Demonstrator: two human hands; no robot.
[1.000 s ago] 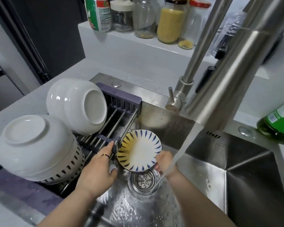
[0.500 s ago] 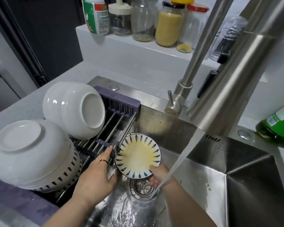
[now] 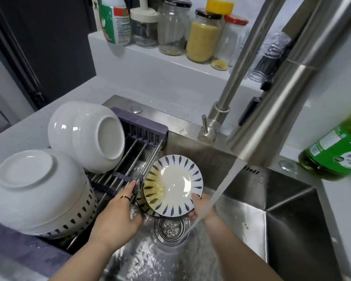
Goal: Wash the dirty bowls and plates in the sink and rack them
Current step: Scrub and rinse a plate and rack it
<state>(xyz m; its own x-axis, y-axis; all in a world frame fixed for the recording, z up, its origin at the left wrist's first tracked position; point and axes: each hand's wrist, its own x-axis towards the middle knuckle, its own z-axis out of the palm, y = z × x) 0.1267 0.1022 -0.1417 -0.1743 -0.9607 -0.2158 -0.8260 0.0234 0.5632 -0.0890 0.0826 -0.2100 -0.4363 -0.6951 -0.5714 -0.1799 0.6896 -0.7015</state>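
A small white plate [image 3: 176, 184] with blue leaf marks tilts over the steel sink [image 3: 292, 220], and yellow liquid is pooled at its left side. A second plate's dark rim [image 3: 145, 209] shows just under it. My right hand [image 3: 201, 207] grips the top plate's lower right rim, under the water stream [image 3: 217, 191]. My left hand [image 3: 118, 209] holds the plates' left edge, fingers beside the rack's rods. The purple-ended rack [image 3: 142, 128] spans the sink's left side. It carries two upturned white bowls, one at the back [image 3: 85, 136] and one at the front [image 3: 34, 191].
The steel faucet [image 3: 249, 78] rises at the right and is running. The drain strainer [image 3: 170, 228] lies below the plates. A green detergent bottle [image 3: 336, 151] lies on the right counter. Several jars [image 3: 203, 37] line the back shelf. The front bowl sits on a patterned bowl [image 3: 77, 218].
The plate has tipped to the left, so the yellow liquid has run off its middle to the left side. Both hands have stayed on the plate's edges.
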